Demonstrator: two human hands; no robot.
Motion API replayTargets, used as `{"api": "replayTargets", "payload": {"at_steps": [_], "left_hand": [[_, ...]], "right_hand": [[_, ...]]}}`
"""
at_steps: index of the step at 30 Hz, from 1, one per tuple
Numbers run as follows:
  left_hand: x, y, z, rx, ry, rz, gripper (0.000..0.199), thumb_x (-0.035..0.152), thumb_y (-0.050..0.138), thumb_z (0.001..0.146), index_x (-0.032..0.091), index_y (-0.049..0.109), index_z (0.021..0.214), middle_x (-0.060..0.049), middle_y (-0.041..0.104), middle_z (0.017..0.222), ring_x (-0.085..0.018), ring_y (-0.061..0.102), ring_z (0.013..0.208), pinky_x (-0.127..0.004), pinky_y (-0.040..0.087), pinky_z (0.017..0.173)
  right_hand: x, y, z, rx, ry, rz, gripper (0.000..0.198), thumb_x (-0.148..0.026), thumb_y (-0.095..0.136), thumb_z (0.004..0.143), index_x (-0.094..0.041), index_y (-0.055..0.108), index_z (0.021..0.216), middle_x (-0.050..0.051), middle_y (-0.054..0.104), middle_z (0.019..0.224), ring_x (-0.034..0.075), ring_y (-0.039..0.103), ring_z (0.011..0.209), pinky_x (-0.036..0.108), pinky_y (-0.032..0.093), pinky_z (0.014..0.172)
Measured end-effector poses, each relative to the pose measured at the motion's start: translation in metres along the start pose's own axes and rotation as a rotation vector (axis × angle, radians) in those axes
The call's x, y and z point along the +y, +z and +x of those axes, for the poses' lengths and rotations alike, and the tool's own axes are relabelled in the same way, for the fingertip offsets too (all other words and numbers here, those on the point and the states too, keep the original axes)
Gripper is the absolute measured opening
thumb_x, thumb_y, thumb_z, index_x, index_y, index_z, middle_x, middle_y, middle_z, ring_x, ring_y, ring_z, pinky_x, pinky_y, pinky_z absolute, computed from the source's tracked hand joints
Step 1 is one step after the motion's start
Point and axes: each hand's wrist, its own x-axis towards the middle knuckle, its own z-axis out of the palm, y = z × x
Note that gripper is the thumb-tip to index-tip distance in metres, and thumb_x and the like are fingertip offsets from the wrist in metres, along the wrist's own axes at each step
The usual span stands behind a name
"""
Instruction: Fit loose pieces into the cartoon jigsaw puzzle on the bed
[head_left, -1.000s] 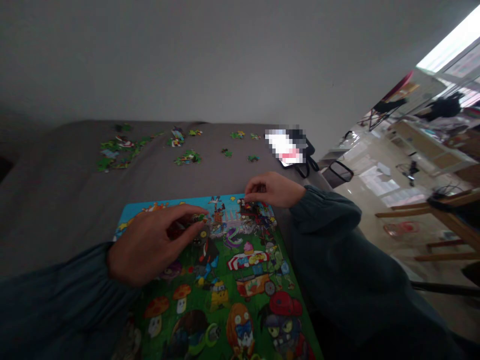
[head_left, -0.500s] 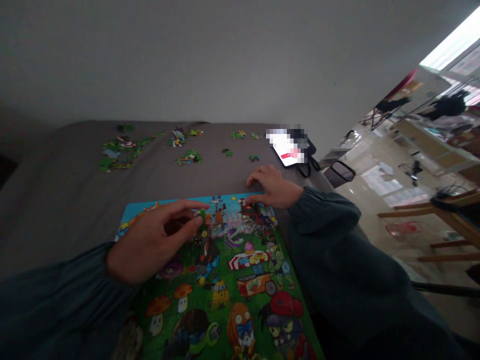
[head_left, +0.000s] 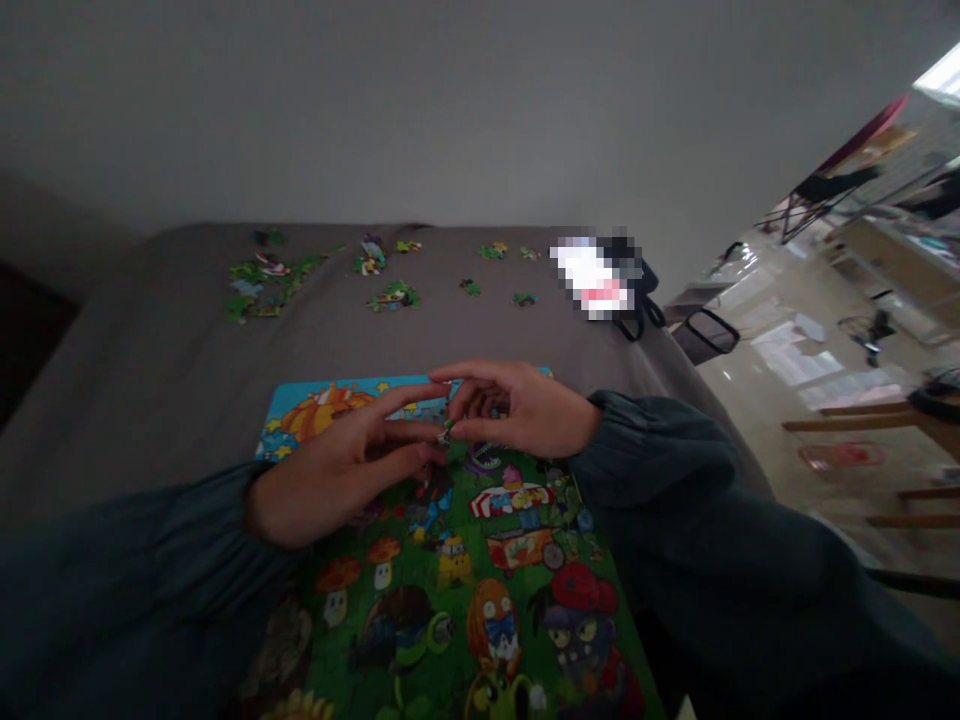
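A colourful cartoon puzzle picture (head_left: pixel 517 590) lies on the grey cloth, its blue border at the far edge. My left hand (head_left: pixel 345 465) is over its upper left part, palm down, with thumb and fingers closed at a small green-and-white puzzle piece (head_left: pixel 446 432). From the other side my right hand (head_left: pixel 529 405) pinches the same piece, thumb against it and fingers curled. Both sets of fingertips meet just above the picture and partly cover the piece.
Loose puzzle pieces (head_left: pixel 274 285) lie in a cluster at the far left of the cloth (head_left: pixel 330 345). Smaller groups of pieces (head_left: pixel 395 297) spread toward a lit phone (head_left: pixel 589 275) at the far right. A grey wall rises behind; wooden furniture (head_left: pixel 862 425) stands beyond the right edge.
My right hand has moved left from the picture's top right edge to meet my left hand at the puzzle piece. The view has shifted slightly.
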Motion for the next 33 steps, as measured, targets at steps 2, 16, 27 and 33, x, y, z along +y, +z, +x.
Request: {"api": "replayTargets", "payload": {"at_steps": [2,16,27,33], "left_hand": [[0.000,-0.003,0.000,-0.014,0.025,0.036,0.062,0.042,0.053,0.090,0.025,0.043,0.149,-0.010,0.075,0.115,-0.022,0.075,0.083,-0.036,0.062,0.075],[-0.013,-0.025,-0.015,-0.069,0.174,0.922,0.093,0.079,0.066,0.074,0.035,0.044,0.153,-0.007,0.021,0.170,-0.047,0.010,0.154,-0.071,0.011,0.119],[-0.016,-0.016,-0.017,-0.125,0.149,1.007,0.101,0.075,0.072,0.071,0.038,0.034,0.157,-0.005,0.011,0.172,-0.051,0.004,0.153,-0.074,0.002,0.117],[-0.017,-0.015,-0.016,-0.126,0.151,1.002,0.100,0.073,0.073,0.071,0.036,0.036,0.157,-0.006,0.010,0.172,-0.051,0.002,0.153,-0.073,0.003,0.118]], "right_hand": [[-0.001,-0.004,-0.002,-0.029,0.009,0.036,0.049,-0.017,0.068,0.087,-0.013,0.055,0.134,0.001,0.067,0.091,0.010,0.062,0.076,0.024,0.053,0.071],[-0.042,0.027,-0.022,-0.703,-0.005,-0.140,0.015,-0.014,0.066,0.092,-0.011,0.073,0.105,0.003,0.074,0.084,0.008,0.062,0.069,0.019,0.049,0.066],[-0.044,0.052,-0.027,-0.821,-0.110,-0.314,0.019,-0.019,0.062,0.097,-0.012,0.075,0.109,0.008,0.076,0.099,0.015,0.069,0.087,0.026,0.049,0.080],[-0.044,0.053,-0.028,-0.744,-0.157,-0.355,0.014,-0.014,0.066,0.091,-0.015,0.076,0.101,0.004,0.075,0.090,0.013,0.064,0.078,0.025,0.048,0.075]]}}
